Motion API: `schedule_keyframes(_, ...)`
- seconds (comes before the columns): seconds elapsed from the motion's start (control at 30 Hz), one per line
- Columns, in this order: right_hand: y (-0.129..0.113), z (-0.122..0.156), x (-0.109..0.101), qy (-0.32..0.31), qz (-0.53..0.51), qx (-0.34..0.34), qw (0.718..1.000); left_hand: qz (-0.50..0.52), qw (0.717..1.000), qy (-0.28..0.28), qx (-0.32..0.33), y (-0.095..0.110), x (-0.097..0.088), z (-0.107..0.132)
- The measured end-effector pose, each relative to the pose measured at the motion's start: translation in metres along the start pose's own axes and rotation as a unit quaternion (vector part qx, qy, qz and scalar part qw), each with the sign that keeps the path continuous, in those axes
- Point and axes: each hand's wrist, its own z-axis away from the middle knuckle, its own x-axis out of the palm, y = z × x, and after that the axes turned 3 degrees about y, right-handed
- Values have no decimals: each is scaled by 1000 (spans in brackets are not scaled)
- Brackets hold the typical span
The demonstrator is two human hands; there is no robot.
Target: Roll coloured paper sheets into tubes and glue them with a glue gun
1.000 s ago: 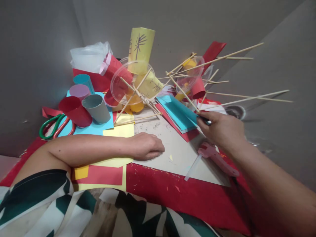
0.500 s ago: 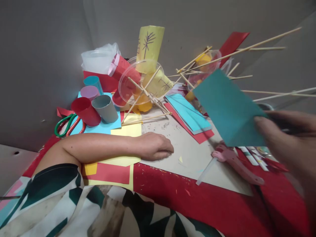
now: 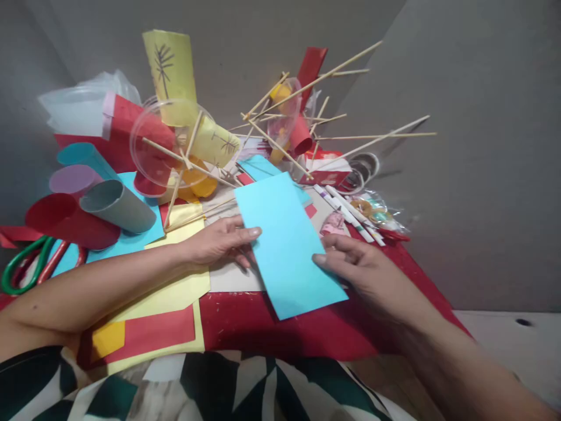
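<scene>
A light blue sheet of paper [image 3: 289, 245] is held up in front of me, tilted, above the table's near edge. My left hand [image 3: 228, 238] pinches its left edge, thumb on the front face. On the opposite edge, my right hand [image 3: 350, 257] grips it between thumb and fingers. Behind the sheet lie more folded blue papers [image 3: 262, 168], partly covered by it. Just past my right hand a bit of the pink glue gun [image 3: 333, 223] shows; the rest is hidden.
Paper tubes, among them a grey one [image 3: 118, 206] and a red one [image 3: 72, 221], stand at left near green-handled scissors [image 3: 26, 266]. Stick frames with plastic lids [image 3: 144, 146] fill the back. White markers [image 3: 346, 213] lie right, and yellow paper [image 3: 175, 286] sits under my left forearm.
My right hand has brought the blue paper from the right to the middle. My left hand has lifted off the table and taken its left edge. The view has turned right.
</scene>
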Motion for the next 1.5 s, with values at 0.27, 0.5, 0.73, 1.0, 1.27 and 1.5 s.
schedule_keyframes(0.27,-8,0,1,-41,51,-85,994,19,994,97,-40,-3,-5,-3)
schedule_keyframes(0.5,-30,-66,-18,122,414,-247,867,-77,987,62,-129,0,-6,-1)
schedule_keyframes(0.73,-46,-124,2,36,652,-178,736,-44,990,40,-130,0,-6,-2)
schedule_keyframes(1.0,-48,-132,-9,0,611,-127,781,-44,990,23,-130,0,-6,-2)
schedule_keyframes(1.27,-53,-139,-38,-22,435,-104,894,-58,990,20,-128,-4,-8,-3)
schedule_keyframes(1.5,-50,-133,-31,37,450,-232,862,-56,990,25,-128,-1,-6,-1)
